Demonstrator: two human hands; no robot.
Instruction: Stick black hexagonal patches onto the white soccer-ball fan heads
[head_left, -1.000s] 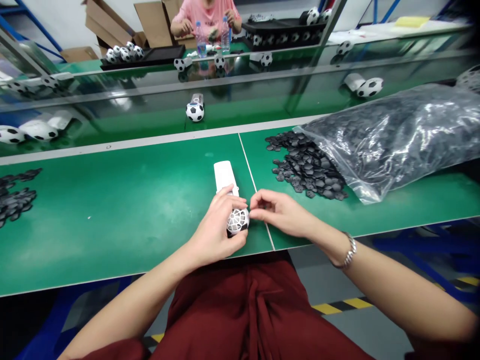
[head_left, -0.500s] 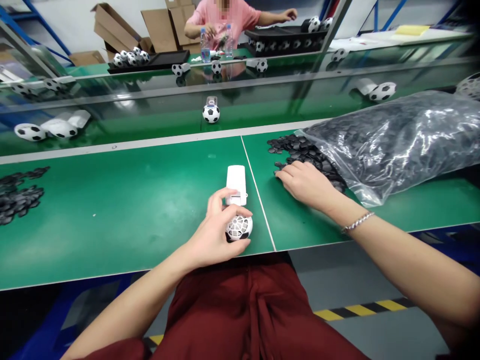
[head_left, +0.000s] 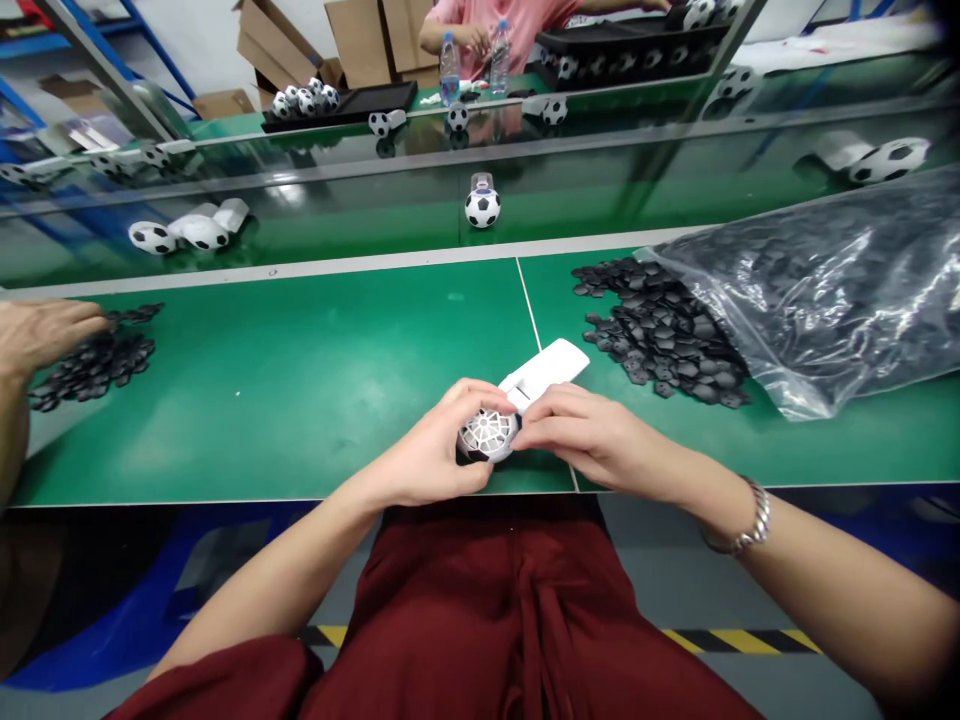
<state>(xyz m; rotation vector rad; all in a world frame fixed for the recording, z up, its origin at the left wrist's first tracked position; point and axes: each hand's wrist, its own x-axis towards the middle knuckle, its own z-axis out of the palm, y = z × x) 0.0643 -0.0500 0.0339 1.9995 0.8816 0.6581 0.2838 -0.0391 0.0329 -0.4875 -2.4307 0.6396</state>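
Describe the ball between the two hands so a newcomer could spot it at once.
Find the green table and go to its near edge. There the ball sits between the left hand and right hand, next to a flat white piece. Its face shows a white web of ribs, unlike the black-patched sphere farther ahead.

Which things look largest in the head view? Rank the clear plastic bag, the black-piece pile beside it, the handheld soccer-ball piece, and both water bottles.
1. Clear plastic bag, cut off at right
2. Black-piece pile
3. Soccer-ball piece, partly covered
4. Left water bottle and right water bottle: alike, so unranked
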